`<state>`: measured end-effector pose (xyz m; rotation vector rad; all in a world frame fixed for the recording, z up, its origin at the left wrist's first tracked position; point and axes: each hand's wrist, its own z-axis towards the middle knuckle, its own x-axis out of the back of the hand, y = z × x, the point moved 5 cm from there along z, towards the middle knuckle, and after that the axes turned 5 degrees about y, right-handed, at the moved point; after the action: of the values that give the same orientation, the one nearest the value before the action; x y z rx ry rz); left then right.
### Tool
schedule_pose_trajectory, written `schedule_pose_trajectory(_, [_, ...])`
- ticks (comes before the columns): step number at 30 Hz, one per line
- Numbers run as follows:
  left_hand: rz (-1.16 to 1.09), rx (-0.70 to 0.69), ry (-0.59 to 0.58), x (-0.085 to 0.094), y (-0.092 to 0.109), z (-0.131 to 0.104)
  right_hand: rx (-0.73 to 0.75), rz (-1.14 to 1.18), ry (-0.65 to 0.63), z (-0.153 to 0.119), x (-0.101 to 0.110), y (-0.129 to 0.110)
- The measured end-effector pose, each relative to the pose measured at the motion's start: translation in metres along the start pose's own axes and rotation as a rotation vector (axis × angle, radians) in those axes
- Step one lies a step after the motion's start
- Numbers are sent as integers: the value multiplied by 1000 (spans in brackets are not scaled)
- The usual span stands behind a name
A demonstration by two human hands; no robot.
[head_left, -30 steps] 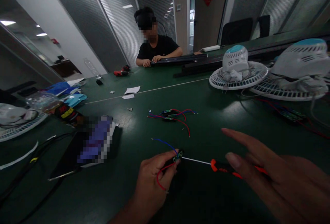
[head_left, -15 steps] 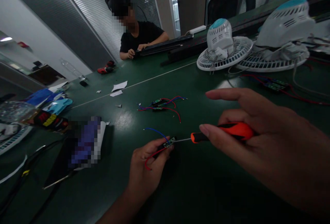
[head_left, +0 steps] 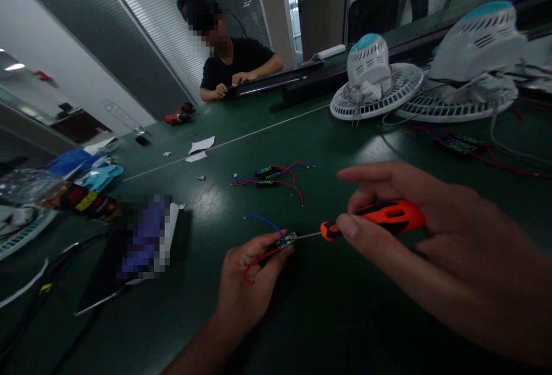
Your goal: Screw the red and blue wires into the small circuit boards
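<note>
Between the thumb and fingers of my left hand is a small green circuit board with a blue wire and a red wire. My right hand grips an orange and black screwdriver between thumb and fingers, its index finger stretched out above the handle. The thin metal shaft reaches left to the board's right end; exactly where the tip touches is too small to tell. Beyond my left hand, more small boards with red and blue wires lie on the green table.
Two white fan parts stand at the back right, near another wired board. At the left lie a bottle, a dark flat device and cables. Across the table a person holds a long black bar.
The screwdriver handle has turned, now showing a slot in its orange side. My right thumb and index finger have shifted slightly. The board remains in my left hand.
</note>
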<state>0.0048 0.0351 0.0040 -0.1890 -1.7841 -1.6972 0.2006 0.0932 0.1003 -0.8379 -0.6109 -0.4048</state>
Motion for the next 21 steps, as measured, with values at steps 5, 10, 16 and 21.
schedule_pose_trajectory(5, [92,-110,17,3,5,-2,40,-7,-33,2,0,-6])
schedule_pose_trajectory(10, [96,-118,5,3,5,-1,2,-86,57,0,0,-1])
schedule_pose_trajectory(16, [42,-74,-11,1,1,-1,-66,-35,101,-2,1,3])
schedule_pose_trajectory(21, [41,-61,-4,1,4,-1,-63,-9,63,-2,1,2])
